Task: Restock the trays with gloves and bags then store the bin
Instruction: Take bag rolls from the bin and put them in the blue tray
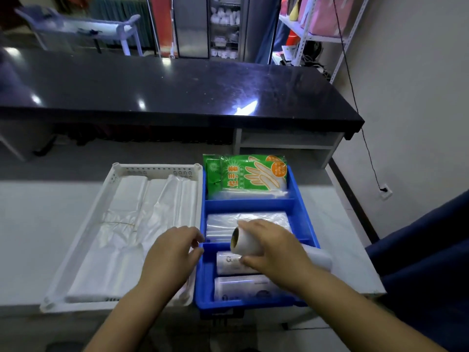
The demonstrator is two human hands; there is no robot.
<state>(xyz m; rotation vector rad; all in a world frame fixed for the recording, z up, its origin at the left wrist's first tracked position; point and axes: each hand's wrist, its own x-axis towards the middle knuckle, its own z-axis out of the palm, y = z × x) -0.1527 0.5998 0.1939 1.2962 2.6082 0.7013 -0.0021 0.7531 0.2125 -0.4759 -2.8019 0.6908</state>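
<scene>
A blue divided tray (302, 199) sits on the white counter. Its far compartment holds green glove packs (246, 174), the middle one a stack of clear bags (223, 222), the near one two white bag rolls (241, 285). My right hand (274, 245) grips a third white roll (243, 243) with a brown cardboard core, held tilted over the near compartment. My left hand (172, 250) hovers at the tray's left rim, fingers loosely curled, holding nothing. To the left stands a white perforated tray (157, 168) filled with flat translucent plastic bags (132, 224).
A dark glossy counter (177, 87) runs across behind, with a white shelf unit (286, 143) under its right end. A black cable (355, 97) hangs down the right wall to a socket. Dark blue fabric (418, 262) lies at the right edge.
</scene>
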